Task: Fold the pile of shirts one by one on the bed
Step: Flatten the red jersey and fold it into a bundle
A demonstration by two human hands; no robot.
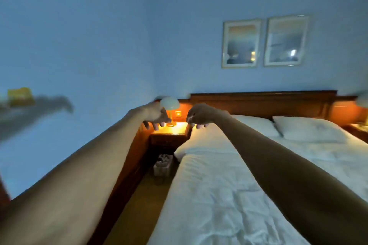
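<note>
Both my arms stretch straight out ahead of me at about head height. My left hand (154, 115) hangs palm down with its fingers loosely spread and holds nothing. My right hand (199, 115) is beside it, a short gap apart, with its fingers drooping loosely and nothing in them. Below and to the right lies the bed (219, 195) under a rumpled white duvet. No shirts or pile of shirts appear in this view.
A lit lamp (169, 105) stands on a wooden nightstand (169, 135) left of the bed. A white pillow (308, 128) lies against the dark wooden headboard (262, 103). A small bin (163, 165) sits on the floor in the narrow gap. Two framed pictures (264, 42) hang above.
</note>
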